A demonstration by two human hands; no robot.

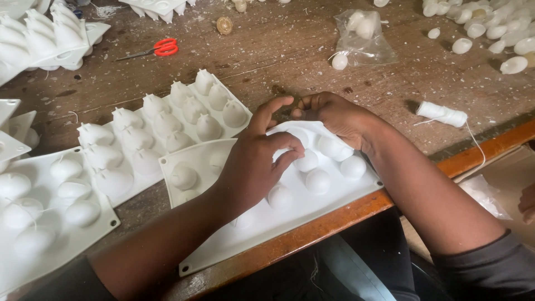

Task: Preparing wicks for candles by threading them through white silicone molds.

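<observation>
1. Worn brown wooden bench [290, 50], scratched and dusty, fills the view; an orange-edged front rail runs along its near side on your right.
2. Far left: a white mould sheet [53, 223] with rounded domes lies flat; a thin string crosses one dome.
3. Next to it, a second sheet [167, 125] carries pointed domes in rows and partly lies under the sheet you are working on.
4. Back left: stacked moulds [47, 36] with tall cones; red-handled scissors [161, 48] lie just to their right.
5. Centre: the mould [290, 206] you work on is a white tray of round domes, lying on the bench at its near edge, one corner reaching the rail.
6. Your left hand [253, 161] rests on the mould with fingers curled; thumb and forefinger pinch at a dome top [306, 160]. What they pinch is too small to tell.
7. Your right hand [334, 120] lies just beside the left at the mould's far edge, fingers bent and pressing down on the sheet, not closed round anything.
8. Behind the hands: a clear plastic bag [365, 36] holding white pieces, with one loose white ball [339, 61] beside it.
9. Right: a spool of white thread [443, 113] lies near the rail, its thread trailing over the edge.
10. Far right, back: a heap of white egg-shaped pieces [490, 30].
</observation>
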